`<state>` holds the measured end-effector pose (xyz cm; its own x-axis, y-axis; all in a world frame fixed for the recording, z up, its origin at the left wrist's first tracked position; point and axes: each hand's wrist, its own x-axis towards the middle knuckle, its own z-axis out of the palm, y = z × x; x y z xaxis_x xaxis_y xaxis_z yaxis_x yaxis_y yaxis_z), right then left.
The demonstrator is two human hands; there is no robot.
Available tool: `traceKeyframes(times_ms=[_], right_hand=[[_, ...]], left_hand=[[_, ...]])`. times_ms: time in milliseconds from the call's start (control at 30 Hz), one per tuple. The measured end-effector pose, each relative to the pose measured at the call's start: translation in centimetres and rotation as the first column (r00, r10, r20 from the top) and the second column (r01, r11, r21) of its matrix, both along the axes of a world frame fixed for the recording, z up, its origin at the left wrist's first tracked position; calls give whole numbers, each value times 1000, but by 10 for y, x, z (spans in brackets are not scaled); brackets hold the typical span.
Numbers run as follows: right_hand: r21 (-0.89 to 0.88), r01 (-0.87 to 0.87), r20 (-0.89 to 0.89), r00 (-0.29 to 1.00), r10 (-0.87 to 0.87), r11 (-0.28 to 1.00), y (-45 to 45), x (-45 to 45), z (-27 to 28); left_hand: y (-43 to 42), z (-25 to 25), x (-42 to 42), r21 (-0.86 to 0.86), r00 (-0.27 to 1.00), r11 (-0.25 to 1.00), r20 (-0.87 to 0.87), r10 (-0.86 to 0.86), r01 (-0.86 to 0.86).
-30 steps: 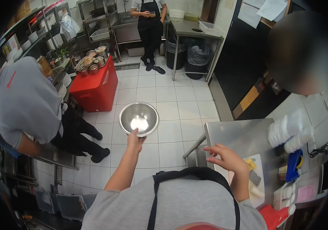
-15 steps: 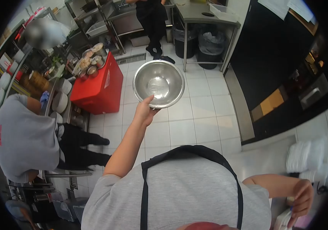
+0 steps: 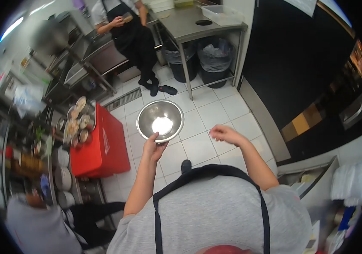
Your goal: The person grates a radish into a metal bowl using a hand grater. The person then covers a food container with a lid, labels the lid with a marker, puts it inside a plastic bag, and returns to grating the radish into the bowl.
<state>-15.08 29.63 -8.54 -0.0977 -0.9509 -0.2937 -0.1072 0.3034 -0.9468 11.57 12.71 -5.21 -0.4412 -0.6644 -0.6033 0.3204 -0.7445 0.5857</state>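
Note:
My left hand (image 3: pixel 152 149) grips a metal mixing bowl (image 3: pixel 147 120) at its near rim, thumb over the edge and fingers underneath. The bowl tilts slightly toward me, and its shiny inside shows no contents. To its right, apart from it, my right hand (image 3: pixel 226 135) hovers over the floor with fingers curled together. A small pinkish spot shows at its fingertips; whether it is a held thing, I cannot tell.
A red cooler box (image 3: pixel 100 146) at left carries several food containers (image 3: pixel 81 122). One co-worker (image 3: pixel 128 34) stands ahead by a steel table (image 3: pixel 185 25) with lined bins (image 3: pixel 216 55) beneath. Another co-worker (image 3: pixel 41 224) bends at lower left. A dark door (image 3: pixel 291 72) is at right.
My right hand has come from the lower right to the front, near the bowl. My view has turned and my body has moved forward; the bowl stays in my left hand.

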Motion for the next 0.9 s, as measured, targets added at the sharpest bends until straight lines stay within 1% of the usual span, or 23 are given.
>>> traceKeyframes(times_ms=[33,67,100,133,167,233,267,300,333,367,400,433,467,500,533,567,600,633,667,733,767,833,900], right_hand=[[20,-120,-107,987,121,993,-17,-1,-37],[93,-165,-260,948,184,982,-24,3,-54],[229,-179,-297,923,244,957,-27,7,-64],[280,-172,-341,902,265,945,-28,3,-90],[292,-164,-355,896,266,942,-21,-5,-128],[366,37,-377,919,112,930,-1,-26,-156],[322,292,-333,925,-181,900,22,-34,-174],[188,307,-536,828,-164,933,65,-54,-237],[63,314,-727,665,-173,947,105,-72,-296],[466,745,-549,666,-504,477,113,-65,-247],[521,604,-665,730,-157,603,146,-73,-259],[718,654,-516,730,-448,239,159,-83,-246],[715,634,-532,767,-359,295,184,-73,-258],[710,612,-552,791,-266,348,208,-63,-272],[449,488,-677,732,-72,748,224,-64,-272],[138,222,-891,453,24,965,242,-64,-274],[276,265,-781,622,55,924,234,-74,-275],[427,333,-661,749,39,840,213,-93,-272],[546,406,-567,823,-34,733,189,-114,-270],[587,512,-546,822,-160,627,130,-175,-270],[572,548,-556,806,-202,611,97,-203,-270],[459,606,-599,751,-277,650,26,-259,-262],[308,665,-597,692,-406,681,-52,-308,-246]], left_hand=[[-28,1,-11,-11,1000,1000,-14,8,-9],[-57,3,-27,-22,999,1000,-39,15,-16],[-87,-1,-42,-40,996,999,-80,-24,21],[-117,0,-60,-12,993,999,-109,-45,44],[-145,-1,-80,-7,990,997,-114,-77,77],[-194,5,-129,-12,983,991,-121,-135,135],[-212,11,-157,-19,975,985,-144,-171,170],[-229,15,-184,-24,965,978,-161,-208,207],[-245,17,-214,-27,960,972,-154,-234,233],[-261,14,-241,10,948,965,-192,-254,261],[-276,10,-269,42,933,957,-239,-268,286],[-294,0,-296,13,901,938,-283,-329,347],[-306,0,-322,19,899,940,-300,-320,341],[-317,1,-344,113,885,929,-364,-290,352],[-325,3,-357,207,874,912,-421,-245,355],[-331,10,-371,251,895,923,-412,-171,292],[-346,23,-390,248,892,931,-430,-143,268],[-364,32,-403,209,904,937,-385,-184,279],[-382,34,-413,182,920,938,-321,-227,295],[-430,37,-442,24,906,981,-389,-168,192],[-459,44,-455,-4,915,984,-368,-167,178],[-509,66,-480,-67,933,988,-324,-154,139],[-561,84,-508,-128,945,986,-294,-144,110]])
